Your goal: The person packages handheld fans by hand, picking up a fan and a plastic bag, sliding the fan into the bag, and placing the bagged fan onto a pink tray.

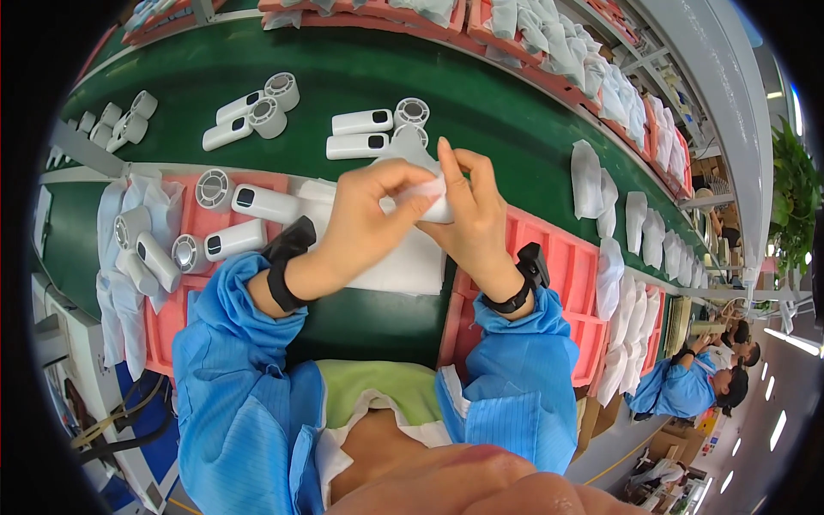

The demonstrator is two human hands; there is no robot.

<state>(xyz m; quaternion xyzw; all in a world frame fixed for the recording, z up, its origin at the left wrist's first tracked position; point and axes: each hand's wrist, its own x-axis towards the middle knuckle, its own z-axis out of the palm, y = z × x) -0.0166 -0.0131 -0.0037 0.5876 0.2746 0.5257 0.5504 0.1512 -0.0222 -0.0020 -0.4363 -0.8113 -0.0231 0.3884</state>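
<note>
Above a stack of white wrapping sheets [399, 268], my two hands close around a white handheld fan [439, 209], which seems to be partly covered in a thin white wrap. My left hand [365, 215] pinches the wrap between thumb and fingers. On the other side, my right hand [476, 210] grips the fan, its index finger raised beside it. The fingers hide much of the fan. Just beyond my hands, two white fans [359, 146] with round grille heads and small dark displays lie side by side on the green conveyor belt [481, 103].
More white fans [268, 204] rest on the pink tray [159, 335] at left. A compartmented pink tray [554, 257] sits at right, with wrapped white pieces [631, 330] along its edge. Pink trays of wrapped pieces [558, 60] line the far side. Co-workers [687, 378] are at far right.
</note>
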